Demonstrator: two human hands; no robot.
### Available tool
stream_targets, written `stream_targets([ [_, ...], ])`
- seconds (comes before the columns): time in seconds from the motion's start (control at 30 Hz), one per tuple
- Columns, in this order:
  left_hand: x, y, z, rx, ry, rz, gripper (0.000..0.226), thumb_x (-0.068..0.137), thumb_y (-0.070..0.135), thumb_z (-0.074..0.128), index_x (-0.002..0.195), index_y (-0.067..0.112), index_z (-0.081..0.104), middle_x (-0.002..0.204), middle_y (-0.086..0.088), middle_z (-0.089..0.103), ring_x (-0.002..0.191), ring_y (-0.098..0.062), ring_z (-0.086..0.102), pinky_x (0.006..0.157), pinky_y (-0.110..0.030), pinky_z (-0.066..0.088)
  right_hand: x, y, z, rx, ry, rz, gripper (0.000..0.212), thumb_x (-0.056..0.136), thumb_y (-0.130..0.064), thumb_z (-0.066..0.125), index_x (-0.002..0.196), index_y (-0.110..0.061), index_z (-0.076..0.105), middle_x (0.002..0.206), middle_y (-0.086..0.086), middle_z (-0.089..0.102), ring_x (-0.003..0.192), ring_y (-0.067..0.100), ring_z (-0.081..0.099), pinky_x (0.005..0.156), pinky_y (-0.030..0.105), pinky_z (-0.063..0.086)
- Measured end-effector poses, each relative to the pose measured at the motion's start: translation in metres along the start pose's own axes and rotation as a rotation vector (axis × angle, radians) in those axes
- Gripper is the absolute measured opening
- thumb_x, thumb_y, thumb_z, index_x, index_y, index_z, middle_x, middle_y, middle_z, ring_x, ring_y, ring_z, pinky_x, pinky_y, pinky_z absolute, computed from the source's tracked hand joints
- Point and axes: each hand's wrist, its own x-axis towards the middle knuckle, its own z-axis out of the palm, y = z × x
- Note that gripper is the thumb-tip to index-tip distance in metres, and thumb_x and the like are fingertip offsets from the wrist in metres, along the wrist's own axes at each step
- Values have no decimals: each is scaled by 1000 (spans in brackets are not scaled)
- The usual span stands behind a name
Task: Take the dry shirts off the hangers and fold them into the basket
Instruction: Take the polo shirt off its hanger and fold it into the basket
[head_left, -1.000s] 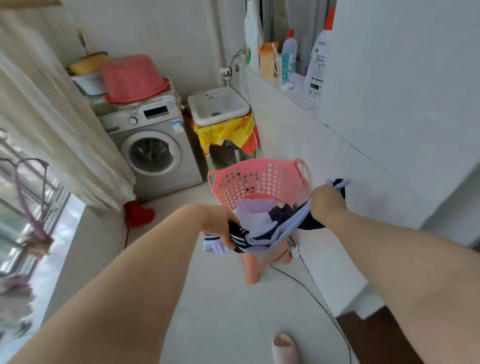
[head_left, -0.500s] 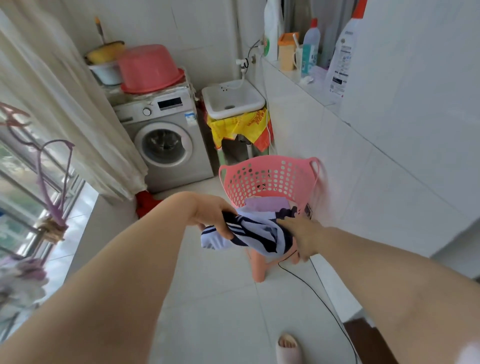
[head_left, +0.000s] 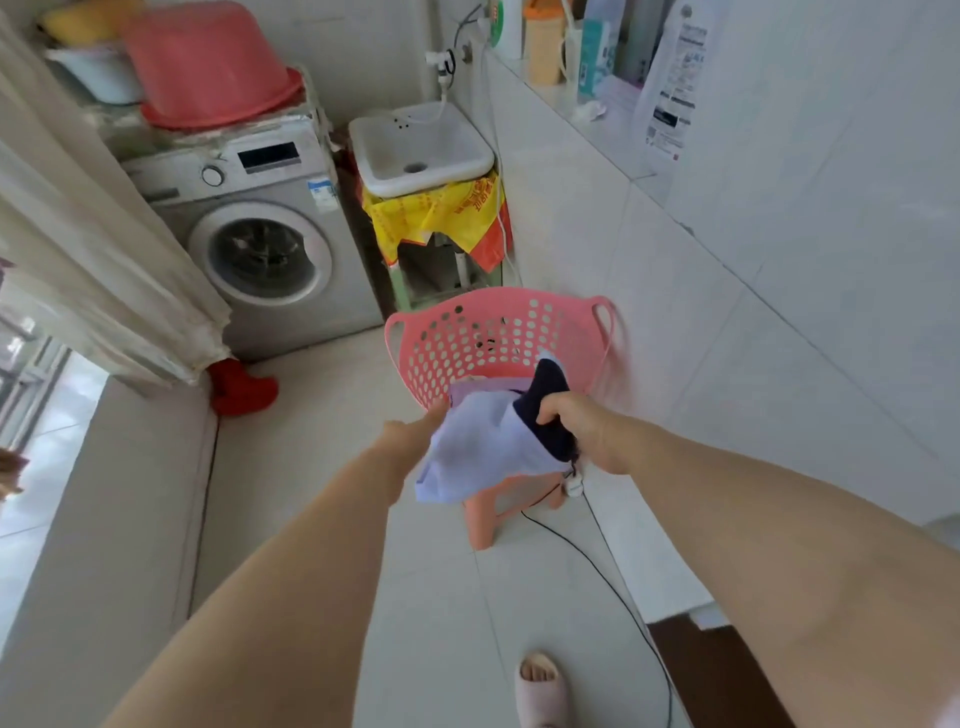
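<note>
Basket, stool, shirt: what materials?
Basket: looks like moulded pink plastic, smooth and slightly glossy, with round holes through the wall. Stool: probably plastic too, matte peach, with a one-piece leg. Shirt: thin soft fabric, pale with navy trim; it drapes and bunches in the right hand.

Wide head view, down toward basket

A grey washing machine stands far left, an upturned red basin on top. Right of it, yellow cloth hangs below a white sink.
</note>
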Motion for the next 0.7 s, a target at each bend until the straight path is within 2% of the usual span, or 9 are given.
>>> stream_targets([
  [0.1, 20, -5, 18, -25, -87, -53, 88, 82, 74, 42, 143, 11, 38, 144, -10, 45, 130, -31, 44, 106, -41, 36, 5, -13, -8, 118, -13, -30, 31, 72, -15, 52, 101, -6, 56, 96, 12, 62, 86, 28, 58, 76, 34, 47],
  [0.2, 34, 0, 24, -126, -58, -11, 99, 76, 79, 41, 146, 9, 32, 149, -9, 39, 134, -31, 40, 111, -43, 31, 9, -27, -14, 218, -83, -76, 40, 57, -14, 51, 96, -6, 59, 92, 11, 64, 86, 29, 58, 84, 38, 45],
  [0.23, 38, 3, 24, -152, -44, 4, 102, 74, 79, 43, 146, 9, 31, 148, -9, 39, 134, -31, 40, 110, -42, 31, 13, -32, -18, 224, -88, -87, 42, 57, -14, 51, 96, -6, 60, 92, 11, 64, 88, 30, 58, 87, 40, 45],
  [0.3, 40, 7, 21, -140, -38, 18, 91, 78, 70, 54, 141, 6, 38, 141, -9, 47, 127, -32, 47, 101, -40, 38, 23, -36, -22, 176, -66, -48, 42, 62, -15, 53, 102, -5, 62, 94, 13, 66, 90, 31, 60, 91, 42, 46],
  [0.4, 45, 7, 17, -35, 65, 70, 66, 82, 41, 69, 127, -3, 50, 127, -16, 57, 113, -33, 57, 85, -37, 47, 45, -29, -27, -134, 150, 56, 40, 83, -15, 51, 121, -2, 57, 113, 17, 65, 103, 33, 62, 95, 43, 50],
  [0.47, 44, 8, 17, 30, 98, 48, 57, 85, 30, 67, 128, -3, 50, 127, -17, 57, 114, -34, 57, 91, -39, 48, 59, -17, -25, -329, 288, 53, 39, 94, -13, 47, 131, -1, 51, 122, 17, 60, 108, 31, 58, 89, 34, 48],
  [0.53, 40, 10, 15, 104, 49, 27, 51, 88, 22, 60, 134, 8, 46, 129, -14, 55, 117, -34, 54, 96, -43, 47, 60, -11, -19, -476, 335, -18, 39, 98, -10, 43, 136, -1, 46, 121, 17, 56, 103, 27, 54, 80, 29, 40],
  [0.63, 28, 10, 6, 198, -111, 41, 41, 91, 17, 49, 131, 29, 50, 127, -7, 57, 115, -32, 54, 87, -43, 46, 57, -9, -16, -754, 336, -147, 41, 99, -14, 40, 140, -9, 42, 137, 17, 50, 119, 32, 51, 90, 36, 41],
  [0.7, 27, 8, -2, 200, -166, 34, 45, 92, 19, 48, 133, 37, 49, 129, -4, 57, 115, -31, 54, 88, -47, 44, 61, -12, -16, -884, 293, -161, 42, 100, -15, 38, 143, -11, 40, 140, 12, 49, 117, 25, 51, 82, 32, 37],
])
